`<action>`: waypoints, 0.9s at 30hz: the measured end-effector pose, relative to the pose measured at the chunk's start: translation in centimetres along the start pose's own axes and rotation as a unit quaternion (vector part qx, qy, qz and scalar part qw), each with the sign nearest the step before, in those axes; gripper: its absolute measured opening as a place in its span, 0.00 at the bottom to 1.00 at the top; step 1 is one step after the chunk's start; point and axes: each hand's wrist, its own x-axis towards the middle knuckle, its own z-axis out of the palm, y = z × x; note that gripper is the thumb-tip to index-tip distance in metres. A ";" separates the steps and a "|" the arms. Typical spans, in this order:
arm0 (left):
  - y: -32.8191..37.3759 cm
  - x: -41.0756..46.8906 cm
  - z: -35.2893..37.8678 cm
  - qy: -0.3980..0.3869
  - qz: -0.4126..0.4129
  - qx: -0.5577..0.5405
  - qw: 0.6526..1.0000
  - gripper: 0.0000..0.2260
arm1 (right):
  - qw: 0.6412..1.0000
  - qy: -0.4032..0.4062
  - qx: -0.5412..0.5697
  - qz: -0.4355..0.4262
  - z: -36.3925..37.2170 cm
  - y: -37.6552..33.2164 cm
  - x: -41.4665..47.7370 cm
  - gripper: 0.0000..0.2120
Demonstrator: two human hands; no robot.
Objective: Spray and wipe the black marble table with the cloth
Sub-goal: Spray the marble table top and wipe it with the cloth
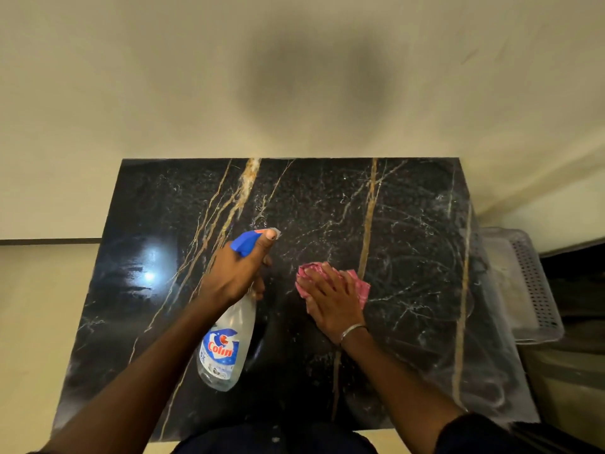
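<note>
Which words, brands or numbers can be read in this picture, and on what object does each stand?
"Colin": red letters on the blue label of the clear plastic spray bottle with blue trigger, which the left hand grips.
Small print below it: too blurred to read.
Pink cloth under the right hand, black marble table: no text.

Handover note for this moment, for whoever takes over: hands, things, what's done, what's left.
Left hand: grips the bottle above the table, nozzle aimed at the far side.
Right hand: flat, pressing the cloth onto the table near its middle.
Done: spray droplets show at the far middle; swirled wipe streaks cover the right side.
Left: probably wipe the sprayed middle, then spray and wipe the left side.
</note>
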 end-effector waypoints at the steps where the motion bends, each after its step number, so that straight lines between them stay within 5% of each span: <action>1: 0.1 -0.4 0.2 -0.004 -0.005 -0.008 1.000 0.18 | 0.999 0.013 0.028 0.014 0.2 0.7 -0.9 0.21; 3: 0.4 -1.4 0.5 -0.014 -0.002 -0.022 1.000 0.17 | 0.986 0.051 0.148 0.051 -0.4 1.4 -1.9 0.19; 5: 0.7 -2.3 0.8 -0.022 0.003 -0.027 0.999 0.18 | 0.914 0.055 0.384 0.119 -2.2 1.4 -1.5 0.16; 6: 0.8 -2.7 0.9 -0.027 0.002 -0.026 0.999 0.18 | 0.832 0.045 0.525 0.171 -3.8 1.2 -1.3 0.16; 8: 1.1 -3.4 1.0 -0.038 0.001 -0.015 0.999 0.22 | 0.571 0.062 0.769 0.281 -6.7 1.3 -1.3 0.17; 10: 1.7 -4.1 1.0 -0.069 0.005 -0.017 0.997 0.28 | 0.320 0.071 0.886 0.328 -7.8 2.4 -2.3 0.19; 11: 1.9 -4.4 1.0 -0.088 0.008 -0.027 0.996 0.30 | 0.268 0.058 0.912 0.304 -8.0 2.7 -2.8 0.21; 17: 3.4 -5.8 1.2 -0.134 0.008 -0.038 0.990 0.27 | 0.263 0.039 0.959 0.101 -6.5 3.1 -4.2 0.27; 22: 4.0 -6.5 1.7 -0.153 0.020 -0.023 0.988 0.25 | 0.236 0.042 0.951 0.194 -8.6 2.8 -4.1 0.28; 27: 3.9 -6.9 1.8 -0.143 0.011 -0.011 0.990 0.26 | 0.230 0.085 0.950 0.193 -9.4 2.8 -4.1 0.34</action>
